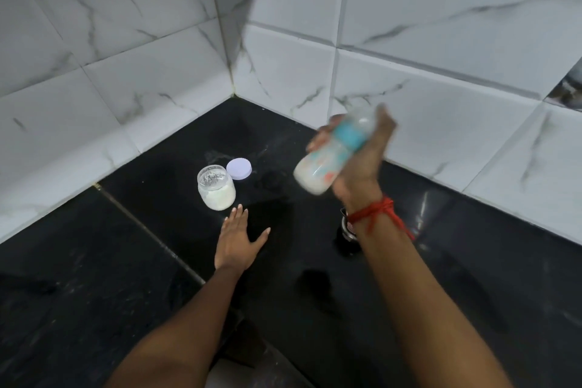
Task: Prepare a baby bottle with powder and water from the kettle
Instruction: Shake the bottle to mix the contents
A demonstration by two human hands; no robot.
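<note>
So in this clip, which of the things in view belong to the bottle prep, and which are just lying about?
Part of the job:
- baby bottle, milky inside, blurred, tilted in the right hand
- open powder jar on the counter
- its lid, lying behind the jar
- dark object under the right wrist, perhaps the kettle; cannot tell

Not in use:
- left hand, open, empty, near the jar
- red thread on the right wrist

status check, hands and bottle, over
Right hand gripping bottle, tilted, blurred, milky inside. Left hand open, flat over counter. Powder jar open, lid beside it. Nothing blocking.
</note>
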